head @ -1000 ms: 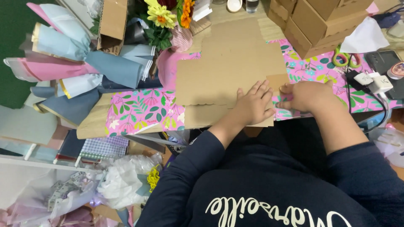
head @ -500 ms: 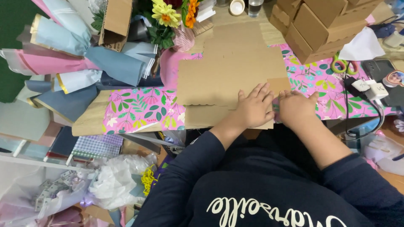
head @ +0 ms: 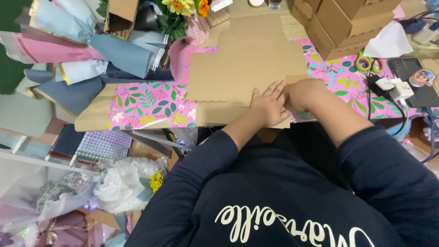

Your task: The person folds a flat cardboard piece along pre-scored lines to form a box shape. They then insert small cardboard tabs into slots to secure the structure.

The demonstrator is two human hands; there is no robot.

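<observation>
The flat cardboard sheet [head: 249, 64] lies on the tabletop [head: 91, 116], stretching far from both hands. The left hand [head: 269, 107] presses flat, fingers spread, on its near edge; the right hand [head: 304, 93], just beside, curls over a small flap there.

Flat box blank [head: 247, 59]: matt brown cardboard; table cover [head: 146, 103]: glossy floral paper; tabletop [head: 91, 120]: pale wood.
</observation>
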